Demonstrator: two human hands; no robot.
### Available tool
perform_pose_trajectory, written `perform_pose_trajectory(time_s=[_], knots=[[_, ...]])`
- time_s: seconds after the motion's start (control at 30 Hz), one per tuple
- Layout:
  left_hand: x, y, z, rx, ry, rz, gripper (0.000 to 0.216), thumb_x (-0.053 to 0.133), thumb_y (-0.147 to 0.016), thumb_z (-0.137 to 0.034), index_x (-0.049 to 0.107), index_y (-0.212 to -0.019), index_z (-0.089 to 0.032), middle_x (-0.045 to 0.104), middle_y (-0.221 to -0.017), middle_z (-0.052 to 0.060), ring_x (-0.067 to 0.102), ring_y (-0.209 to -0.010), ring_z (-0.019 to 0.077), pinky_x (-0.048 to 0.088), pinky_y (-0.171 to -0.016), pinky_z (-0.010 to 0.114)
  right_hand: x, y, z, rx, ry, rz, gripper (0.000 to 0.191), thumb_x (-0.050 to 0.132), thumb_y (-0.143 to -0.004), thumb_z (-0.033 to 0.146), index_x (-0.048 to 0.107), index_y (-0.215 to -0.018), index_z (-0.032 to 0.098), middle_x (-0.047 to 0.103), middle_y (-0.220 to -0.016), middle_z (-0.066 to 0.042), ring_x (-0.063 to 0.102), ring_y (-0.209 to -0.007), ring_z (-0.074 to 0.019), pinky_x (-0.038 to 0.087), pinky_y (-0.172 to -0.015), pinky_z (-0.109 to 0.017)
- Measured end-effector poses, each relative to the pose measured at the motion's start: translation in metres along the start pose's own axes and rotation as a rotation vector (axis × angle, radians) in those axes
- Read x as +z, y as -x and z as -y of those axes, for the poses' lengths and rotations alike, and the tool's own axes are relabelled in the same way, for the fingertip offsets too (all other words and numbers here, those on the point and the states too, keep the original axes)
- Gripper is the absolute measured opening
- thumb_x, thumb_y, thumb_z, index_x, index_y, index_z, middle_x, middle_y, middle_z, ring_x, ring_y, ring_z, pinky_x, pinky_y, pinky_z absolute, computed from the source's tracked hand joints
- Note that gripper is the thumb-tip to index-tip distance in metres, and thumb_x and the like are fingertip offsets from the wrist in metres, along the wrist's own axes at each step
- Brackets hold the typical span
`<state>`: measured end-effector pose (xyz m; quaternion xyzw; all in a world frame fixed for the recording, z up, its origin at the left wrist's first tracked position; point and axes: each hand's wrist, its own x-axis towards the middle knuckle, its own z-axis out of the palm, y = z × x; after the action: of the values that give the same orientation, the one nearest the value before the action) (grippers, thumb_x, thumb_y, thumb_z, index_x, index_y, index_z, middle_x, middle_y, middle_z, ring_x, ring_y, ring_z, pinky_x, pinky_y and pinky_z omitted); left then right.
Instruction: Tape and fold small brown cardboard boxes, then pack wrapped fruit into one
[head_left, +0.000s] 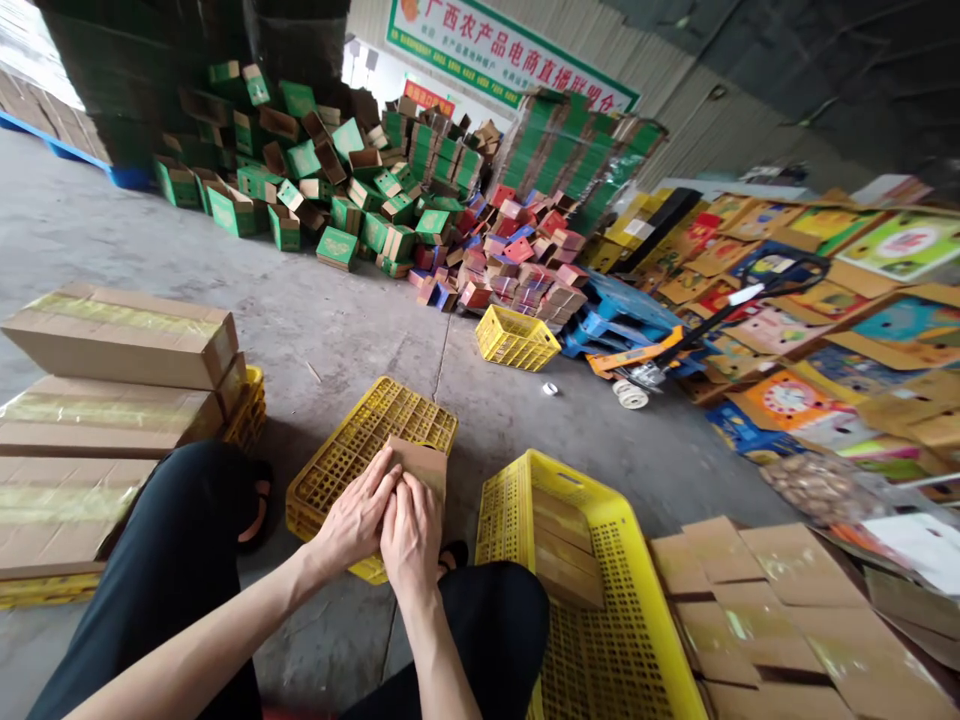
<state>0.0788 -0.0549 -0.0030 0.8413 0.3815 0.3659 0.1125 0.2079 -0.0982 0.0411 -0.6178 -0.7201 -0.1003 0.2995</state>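
Observation:
A small brown cardboard box (424,466) rests on an upturned yellow plastic crate (341,440) between my knees. My left hand (360,508) presses on the box's left side, its fingers close together and reaching over the top. Against it, my right hand (411,525) bears on the near part of the box with bent fingers. The two hands touch around the thumbs and hide much of the box. To the right, a yellow crate (626,530) stands with its open side up and holds flat brown cardboard boxes (566,550).
Taped long cartons (120,330) are stacked at left. Folded brown cardboard (795,610) lies at far right. Ahead are another yellow crate (517,338), a pallet jack (645,355), blue pallets (619,305) and heaps of green boxes (337,245). Colourful cartons (795,400) line the right.

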Motion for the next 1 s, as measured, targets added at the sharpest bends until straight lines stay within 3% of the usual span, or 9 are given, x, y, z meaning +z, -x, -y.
perform_pose_trajectory(time_s=[0.1, 0.3, 0.53, 0.73, 1.0], knots=[[-0.001, -0.001, 0.000, -0.002, -0.021, 0.000, 0.068, 0.059, -0.093, -0.024, 0.040, -0.157, -0.015, 0.030, -0.172, 0.022, 0.036, -0.157, 0.0368, 0.046, -0.120, 0.051, 0.001, 0.000, -0.006, 0.033, -0.008, -0.034, 0.035, 0.039, -0.111, 0.026, 0.069, -0.129, 0.020, 0.074, -0.127, -0.013, 0.069, -0.115, -0.0262, 0.053, -0.103, -0.044], [-0.003, 0.001, 0.003, 0.032, -0.029, 0.019, 0.081, 0.070, -0.093, -0.053, 0.038, -0.155, -0.013, 0.028, -0.171, 0.026, 0.037, -0.156, 0.0401, 0.046, -0.119, 0.053, -0.007, 0.005, -0.047, 0.119, -0.069, -0.131, 0.039, 0.040, -0.112, 0.032, 0.069, -0.134, 0.017, 0.073, -0.133, -0.015, 0.067, -0.127, -0.0263, 0.054, -0.109, -0.045], [-0.005, 0.002, 0.006, 0.048, -0.090, 0.035, 0.087, 0.068, -0.093, -0.063, 0.037, -0.158, -0.014, 0.028, -0.171, 0.026, 0.035, -0.156, 0.0399, 0.044, -0.121, 0.052, -0.015, 0.010, -0.084, 0.304, -0.408, 0.025, 0.051, 0.037, -0.111, 0.045, 0.069, -0.140, 0.018, 0.070, -0.141, -0.013, 0.068, -0.130, -0.0256, 0.056, -0.112, -0.043], [-0.005, 0.001, 0.001, 0.032, -0.172, 0.041, 0.087, 0.065, -0.094, -0.065, 0.037, -0.157, -0.012, 0.035, -0.168, 0.027, 0.036, -0.156, 0.0388, 0.043, -0.120, 0.051, -0.032, 0.037, -0.083, 0.502, -0.633, 0.132, 0.054, 0.042, -0.108, 0.053, 0.068, -0.143, 0.020, 0.066, -0.146, -0.012, 0.061, -0.140, -0.0272, 0.047, -0.120, -0.043], [-0.005, 0.000, -0.002, 0.039, -0.138, 0.016, 0.085, 0.064, -0.095, -0.063, 0.034, -0.158, -0.013, 0.034, -0.168, 0.027, 0.039, -0.155, 0.0389, 0.044, -0.120, 0.051, -0.050, 0.052, -0.076, 0.410, -0.536, 0.115, 0.043, 0.042, -0.109, 0.041, 0.073, -0.135, 0.024, 0.074, -0.135, -0.009, 0.070, -0.126, -0.0242, 0.055, -0.111, -0.039]])
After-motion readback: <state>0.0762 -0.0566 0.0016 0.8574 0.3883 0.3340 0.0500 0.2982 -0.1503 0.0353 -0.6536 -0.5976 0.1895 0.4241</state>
